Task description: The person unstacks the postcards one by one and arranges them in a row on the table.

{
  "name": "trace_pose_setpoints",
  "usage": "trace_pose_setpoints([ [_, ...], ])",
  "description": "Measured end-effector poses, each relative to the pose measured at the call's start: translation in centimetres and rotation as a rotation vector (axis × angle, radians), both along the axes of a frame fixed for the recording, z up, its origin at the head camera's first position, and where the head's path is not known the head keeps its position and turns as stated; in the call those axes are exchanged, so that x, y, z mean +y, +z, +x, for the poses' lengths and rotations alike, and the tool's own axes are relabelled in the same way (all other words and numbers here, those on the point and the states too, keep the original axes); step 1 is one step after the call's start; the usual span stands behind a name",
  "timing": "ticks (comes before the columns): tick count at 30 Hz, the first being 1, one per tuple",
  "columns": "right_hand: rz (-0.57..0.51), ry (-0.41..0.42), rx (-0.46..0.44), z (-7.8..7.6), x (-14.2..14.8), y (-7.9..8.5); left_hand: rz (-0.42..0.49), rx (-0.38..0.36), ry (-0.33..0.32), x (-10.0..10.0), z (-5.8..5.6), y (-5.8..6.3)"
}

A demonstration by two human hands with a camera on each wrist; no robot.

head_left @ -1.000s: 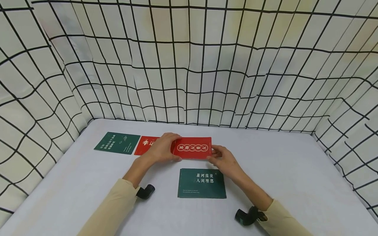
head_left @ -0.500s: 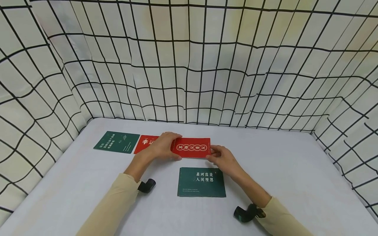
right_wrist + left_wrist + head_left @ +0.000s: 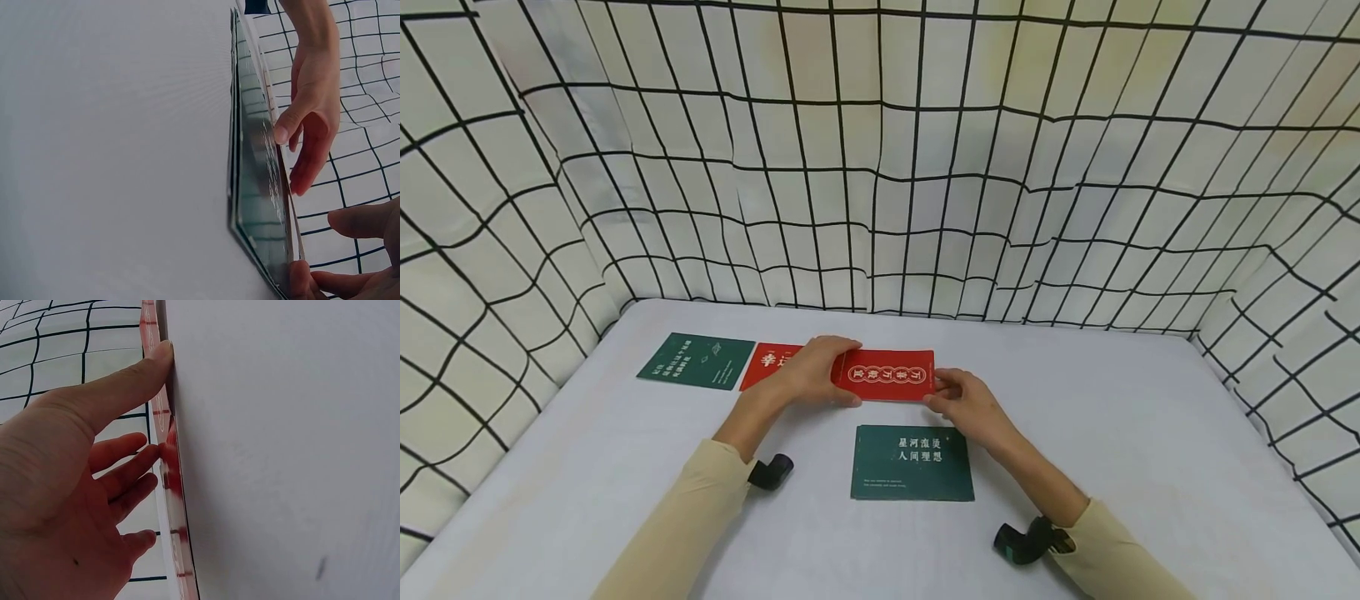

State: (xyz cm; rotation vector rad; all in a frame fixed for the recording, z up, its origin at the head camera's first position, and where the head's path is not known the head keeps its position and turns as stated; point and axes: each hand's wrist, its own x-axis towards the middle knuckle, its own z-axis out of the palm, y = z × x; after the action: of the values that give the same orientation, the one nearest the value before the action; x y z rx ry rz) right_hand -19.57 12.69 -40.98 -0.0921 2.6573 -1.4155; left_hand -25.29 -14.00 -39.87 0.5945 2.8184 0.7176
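In the head view, a red card (image 3: pixel 891 375) with white characters in linked rings lies flat on the table's far middle. My left hand (image 3: pixel 808 375) spans its left end, thumb at the near edge and fingers at the far edge. My right hand (image 3: pixel 973 408) holds its right end, thumb at the near corner. Left of it lies a second red card (image 3: pixel 770 362), partly covered by my left hand, then a green card (image 3: pixel 700 361). Nearer me is a stack of green cards (image 3: pixel 912 464). The left wrist view shows my left thumb (image 3: pixel 164 353) against the card's edge.
The white table (image 3: pixel 1150 433) has a black net (image 3: pixel 880 175) over pale cloth along its back and sides. Black wrist-worn devices stick out from the left cuff (image 3: pixel 772 472) and the right cuff (image 3: pixel 1026 542), close above the tabletop.
The red card has shifted slightly left and settled level with its neighbour, my hands keeping to its ends. Over the last half second almost nothing moves.
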Motion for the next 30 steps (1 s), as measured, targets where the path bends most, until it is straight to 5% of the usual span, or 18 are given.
trace_pose_setpoints([
  [14, 0.016, -0.006, 0.006, -0.2, 0.5, 0.0, 0.021, 0.048, 0.005, -0.1, 0.3, -0.2],
  [25, 0.021, 0.006, 0.007, -0.1, 1.4, 0.3, 0.181, 0.022, 0.11, -0.5, 1.6, 0.2],
  [30, 0.013, 0.029, 0.015, 0.1, 1.6, 0.6, 0.204, 0.034, 0.108, 0.0, 2.4, 0.3],
])
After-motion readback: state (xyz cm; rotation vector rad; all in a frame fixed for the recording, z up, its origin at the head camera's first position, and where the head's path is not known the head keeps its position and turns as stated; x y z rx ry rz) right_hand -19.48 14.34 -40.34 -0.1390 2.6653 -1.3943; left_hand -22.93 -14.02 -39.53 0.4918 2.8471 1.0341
